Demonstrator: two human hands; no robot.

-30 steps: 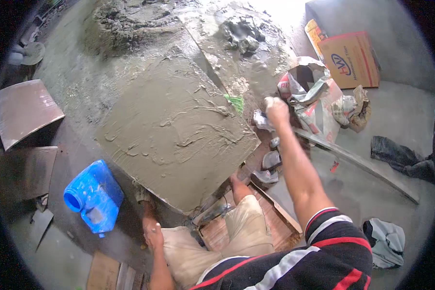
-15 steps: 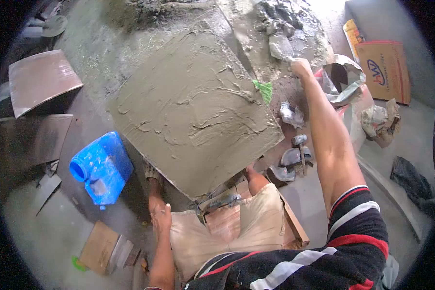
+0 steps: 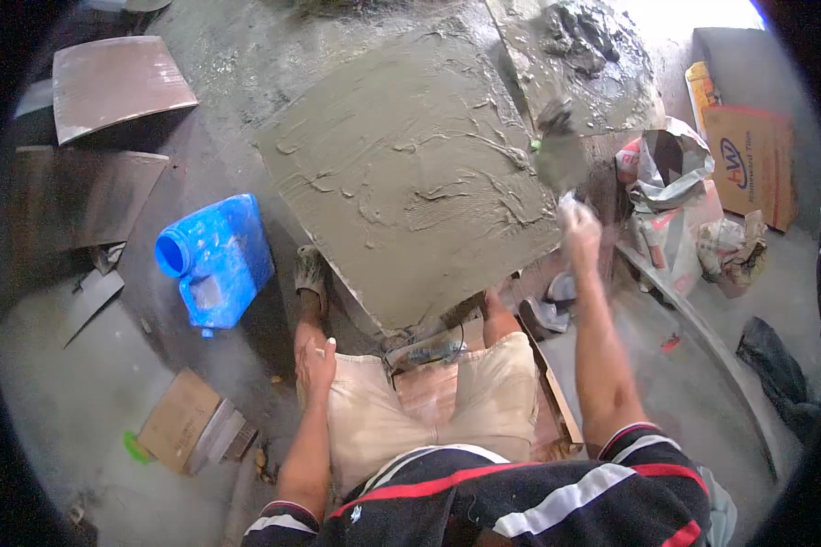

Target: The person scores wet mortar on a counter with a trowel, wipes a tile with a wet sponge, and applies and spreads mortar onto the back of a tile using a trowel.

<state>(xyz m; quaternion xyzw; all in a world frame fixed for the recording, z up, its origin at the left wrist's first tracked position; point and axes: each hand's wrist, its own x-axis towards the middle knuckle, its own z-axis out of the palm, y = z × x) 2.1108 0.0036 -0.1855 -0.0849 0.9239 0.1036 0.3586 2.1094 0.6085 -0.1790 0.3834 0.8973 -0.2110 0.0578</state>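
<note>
My right hand [image 3: 578, 226] grips the handle of a trowel [image 3: 559, 162], which is blurred by motion. Grey mortar [image 3: 554, 116] sits toward the blade's far end. The blade hangs beside the right edge of a square tile [image 3: 374, 292] whose upturned face is coated with wet, ridged mortar. My left hand [image 3: 316, 366] rests on my left thigh near the knee, its fingers loosely extended and holding nothing.
A mortar heap [image 3: 593, 46] lies on a board at the back right. Left of the tile stands a blue jug [image 3: 219, 260]. Bare tiles [image 3: 119, 87] lie farther left. A torn sack [image 3: 670, 210] and a cardboard box [image 3: 750, 164] stand right, near a long strip [image 3: 711, 351].
My right hand has drawn back from the mortar heap toward me, bringing the loaded trowel to the tile's right edge. My left hand stays on my thigh. The view has shifted.
</note>
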